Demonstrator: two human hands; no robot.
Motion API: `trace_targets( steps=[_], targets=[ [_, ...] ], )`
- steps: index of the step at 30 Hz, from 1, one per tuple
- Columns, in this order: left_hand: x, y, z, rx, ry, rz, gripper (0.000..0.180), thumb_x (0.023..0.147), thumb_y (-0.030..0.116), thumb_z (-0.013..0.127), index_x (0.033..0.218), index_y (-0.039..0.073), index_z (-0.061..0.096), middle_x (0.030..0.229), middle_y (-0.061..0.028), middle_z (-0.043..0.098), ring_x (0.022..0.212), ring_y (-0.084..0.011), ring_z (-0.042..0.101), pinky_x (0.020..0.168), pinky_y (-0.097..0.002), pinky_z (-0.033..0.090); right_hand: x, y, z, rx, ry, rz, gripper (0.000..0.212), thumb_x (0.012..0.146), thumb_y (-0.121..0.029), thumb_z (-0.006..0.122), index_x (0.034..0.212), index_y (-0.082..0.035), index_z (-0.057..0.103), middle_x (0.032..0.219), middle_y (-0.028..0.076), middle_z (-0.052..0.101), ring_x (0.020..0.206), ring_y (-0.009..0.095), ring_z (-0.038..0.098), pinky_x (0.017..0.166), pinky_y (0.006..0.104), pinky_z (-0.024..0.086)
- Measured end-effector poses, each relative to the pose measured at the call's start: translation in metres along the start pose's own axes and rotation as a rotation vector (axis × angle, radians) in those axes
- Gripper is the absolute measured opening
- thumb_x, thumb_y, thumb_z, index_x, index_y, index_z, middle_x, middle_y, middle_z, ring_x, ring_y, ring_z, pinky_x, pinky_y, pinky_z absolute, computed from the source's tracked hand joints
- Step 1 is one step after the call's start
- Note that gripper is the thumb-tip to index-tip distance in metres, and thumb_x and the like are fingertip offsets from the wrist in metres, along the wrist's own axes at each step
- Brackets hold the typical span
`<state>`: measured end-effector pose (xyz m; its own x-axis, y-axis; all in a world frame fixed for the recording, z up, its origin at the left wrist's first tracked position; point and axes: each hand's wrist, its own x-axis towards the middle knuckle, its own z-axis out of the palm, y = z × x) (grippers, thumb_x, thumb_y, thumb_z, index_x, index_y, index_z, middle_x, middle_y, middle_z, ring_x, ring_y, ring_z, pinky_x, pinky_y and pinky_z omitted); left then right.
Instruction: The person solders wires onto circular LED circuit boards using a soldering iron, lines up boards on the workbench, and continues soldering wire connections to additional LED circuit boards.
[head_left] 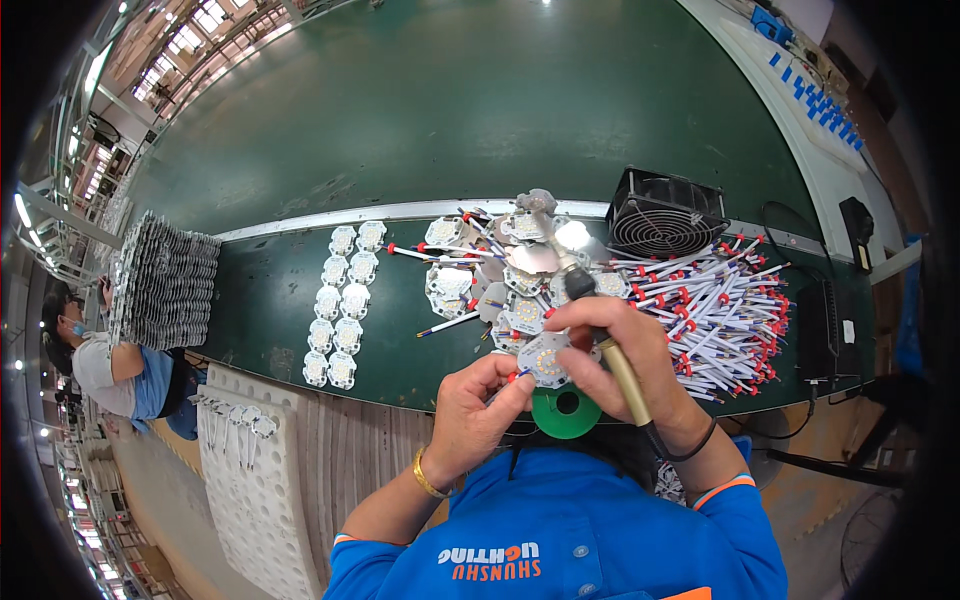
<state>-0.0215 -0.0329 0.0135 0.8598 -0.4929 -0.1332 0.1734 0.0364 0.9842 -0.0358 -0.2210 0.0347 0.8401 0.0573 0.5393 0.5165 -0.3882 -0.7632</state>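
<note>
1. One green spool [563,425] sits nearest me, just below the work; loose wire should clear its rim.
2. My left hand [470,410] pinches a red-sleeved lead [514,377] at the left edge of the white board [545,362]. A light, steady pinch should suit so slim a lead; whether its end touches the board I can't tell.
3. My right hand [625,345] wraps the soldering iron [625,382], thumb against the board's right side. I'd steady the board fully before turning the tip, which points away from it, over the loose boards [525,316].
4. Beyond my right wrist lies a heap of leads [722,320]; the hot end is best swung clear of it.
5. Farthest stands a black fan [665,220].
</note>
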Motion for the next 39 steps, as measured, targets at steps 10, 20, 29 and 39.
trace_targets(
  steps=[10, 20, 29, 39],
  targets=[
    [-0.014, -0.012, 0.017, -0.098, 0.151, 0.107, 0.009, 0.089, 0.007, 0.058, 0.091, -0.002, 0.058, 0.073, 0.0000, 0.059, 0.065, -0.0021, 0.052, 0.057, -0.0173, 0.042, -0.054, -0.001, -0.023, 0.069, 0.140, -0.216, 0.030, 0.086, -0.017, 0.058, 0.112, -0.006, 0.047, 0.086, 0.014, 0.063, 0.061, 0.023, 0.058, 0.052, 0.0352, 0.046],
    [-0.018, -0.007, 0.021, -0.100, 0.137, 0.118, 0.008, 0.088, 0.005, 0.057, 0.092, -0.002, 0.058, 0.076, -0.0012, 0.060, 0.067, -0.0030, 0.053, 0.060, -0.0175, 0.043, -0.084, -0.019, -0.028, 0.038, 0.079, -0.321, 0.019, 0.072, -0.014, 0.057, 0.090, -0.014, 0.063, 0.065, 0.001, 0.047, 0.052, 0.018, 0.045, 0.049, 0.0321, 0.036],
    [-0.019, -0.008, 0.022, -0.113, 0.133, 0.113, 0.010, 0.089, 0.005, 0.056, 0.095, -0.003, 0.058, 0.077, -0.0013, 0.060, 0.069, -0.0032, 0.053, 0.061, -0.0175, 0.043, -0.088, -0.016, -0.021, 0.026, 0.044, -0.321, 0.030, 0.059, -0.005, 0.060, 0.087, -0.015, 0.066, 0.060, -0.001, 0.043, 0.048, 0.016, 0.040, 0.049, 0.0296, 0.034],
    [-0.021, -0.006, 0.022, -0.117, 0.139, 0.109, 0.011, 0.089, 0.006, 0.057, 0.096, -0.002, 0.059, 0.076, -0.0003, 0.060, 0.068, -0.0026, 0.051, 0.060, -0.0173, 0.042, -0.088, -0.016, -0.018, 0.003, 0.012, -0.280, 0.037, 0.057, -0.001, 0.061, 0.091, -0.015, 0.064, 0.059, -0.001, 0.044, 0.048, 0.016, 0.041, 0.050, 0.0292, 0.036]
  ],
)
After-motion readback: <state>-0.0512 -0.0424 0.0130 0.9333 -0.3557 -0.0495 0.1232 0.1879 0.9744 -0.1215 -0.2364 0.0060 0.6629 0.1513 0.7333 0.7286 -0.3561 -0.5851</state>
